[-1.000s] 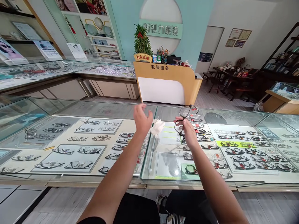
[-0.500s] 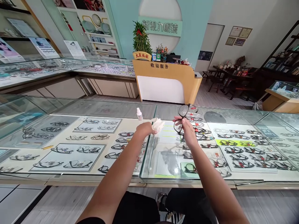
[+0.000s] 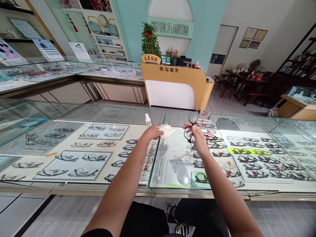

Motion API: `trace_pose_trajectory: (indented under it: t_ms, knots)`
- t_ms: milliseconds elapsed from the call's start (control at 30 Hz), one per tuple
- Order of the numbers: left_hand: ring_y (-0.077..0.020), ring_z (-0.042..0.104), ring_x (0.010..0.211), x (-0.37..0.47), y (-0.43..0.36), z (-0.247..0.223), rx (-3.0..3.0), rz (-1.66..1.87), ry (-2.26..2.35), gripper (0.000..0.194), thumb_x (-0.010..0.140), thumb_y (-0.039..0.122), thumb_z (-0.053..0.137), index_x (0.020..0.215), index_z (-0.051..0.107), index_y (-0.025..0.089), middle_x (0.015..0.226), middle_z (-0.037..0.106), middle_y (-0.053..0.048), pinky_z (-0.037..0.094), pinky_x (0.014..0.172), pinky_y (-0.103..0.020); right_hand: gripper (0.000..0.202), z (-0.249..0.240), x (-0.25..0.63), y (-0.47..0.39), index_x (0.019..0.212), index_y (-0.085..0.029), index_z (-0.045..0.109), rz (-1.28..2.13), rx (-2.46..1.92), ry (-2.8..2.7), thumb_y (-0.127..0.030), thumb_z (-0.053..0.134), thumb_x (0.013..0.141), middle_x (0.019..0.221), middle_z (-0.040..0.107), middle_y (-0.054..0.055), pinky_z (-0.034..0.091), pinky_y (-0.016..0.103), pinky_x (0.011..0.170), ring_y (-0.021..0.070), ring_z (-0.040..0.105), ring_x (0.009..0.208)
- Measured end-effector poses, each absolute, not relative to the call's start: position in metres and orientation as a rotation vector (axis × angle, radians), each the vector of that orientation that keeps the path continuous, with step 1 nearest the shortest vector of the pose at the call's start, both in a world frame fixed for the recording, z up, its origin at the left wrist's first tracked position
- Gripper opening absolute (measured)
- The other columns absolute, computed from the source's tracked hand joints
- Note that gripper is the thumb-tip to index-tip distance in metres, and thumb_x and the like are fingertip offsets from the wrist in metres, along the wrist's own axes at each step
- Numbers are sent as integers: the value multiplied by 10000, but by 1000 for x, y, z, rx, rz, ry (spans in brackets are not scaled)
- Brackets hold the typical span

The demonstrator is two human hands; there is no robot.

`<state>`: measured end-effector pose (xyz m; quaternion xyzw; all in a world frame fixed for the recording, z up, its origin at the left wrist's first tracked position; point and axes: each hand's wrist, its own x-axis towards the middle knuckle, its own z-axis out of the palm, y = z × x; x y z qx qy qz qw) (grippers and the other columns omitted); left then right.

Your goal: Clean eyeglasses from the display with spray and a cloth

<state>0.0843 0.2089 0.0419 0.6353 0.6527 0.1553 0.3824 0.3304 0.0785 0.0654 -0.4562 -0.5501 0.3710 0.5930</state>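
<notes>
My left hand [image 3: 153, 132] is closed on a crumpled white tissue [image 3: 167, 131], held above the glass counter. Just behind that hand stands a small white bottle [image 3: 147, 120], its lower part hidden by my fingers. Farther right, my right hand [image 3: 198, 136] pinches a pair of dark-framed eyeglasses [image 3: 193, 122] by the middle. The eyeglasses are turned on end, one lens above my fingers and the other below left. A gap separates the tissue from the eyeglasses.
Beneath both hands runs a glass display counter [image 3: 158, 179] with many spectacle frames [image 3: 256, 173] inside. A wooden reception desk [image 3: 174, 74] with a potted plant [image 3: 149, 41] stands beyond. Another display case [image 3: 108, 70] lines the far left, and dark wooden furniture [image 3: 243, 82] stands back right.
My left hand has shifted slightly up, and the tissue in it has changed shape, now flatter. My right hand and the eyeglasses stay almost where they were.
</notes>
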Motion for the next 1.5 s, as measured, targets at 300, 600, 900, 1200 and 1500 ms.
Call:
trace_pose_trajectory:
  t_ms: [300, 600, 900, 1200, 1500]
  knots:
    - [-259, 735, 843, 85, 209, 51, 1416, 634, 1523, 204, 609, 252, 834, 725, 676, 196, 804, 756, -73, 581, 654, -305, 516, 61, 331, 81, 1214, -242, 752, 759, -1099, -1364, -618, 434, 1062, 1140, 753, 72, 444, 362, 827, 237, 597, 949]
    - [-218, 724, 919, 115, 187, 68, 1247, 977, 1036, 337, 673, 395, 838, 914, 764, 171, 923, 773, -59, 599, 843, -327, 464, 65, 325, 75, 1098, -258, 766, 859, -1085, -1492, -592, 445, 1069, 1109, 752, 53, 456, 361, 907, 243, 610, 990]
    - [-205, 689, 902, 129, 166, 75, 1315, 999, 711, 385, 812, 523, 809, 972, 758, 177, 928, 737, -51, 552, 846, -331, 497, 67, 323, 73, 1132, -255, 786, 989, -1048, -1591, -605, 439, 1072, 1085, 750, 58, 454, 348, 881, 225, 583, 923]
    - [-136, 587, 758, 145, 157, 74, 1348, 1153, 634, 423, 773, 565, 866, 833, 666, 197, 816, 636, 4, 509, 720, -280, 486, 71, 322, 70, 1125, -254, 786, 1118, -972, -1527, -599, 448, 1072, 1103, 774, 64, 455, 340, 818, 219, 610, 886]
    - [-151, 672, 788, 150, 154, 71, 1286, 1145, 701, 628, 659, 565, 951, 970, 515, 237, 902, 690, 12, 542, 731, -286, 504, 70, 318, 68, 1078, -248, 796, 1110, -923, -1586, -615, 451, 1069, 1079, 769, 71, 479, 357, 846, 225, 616, 886]
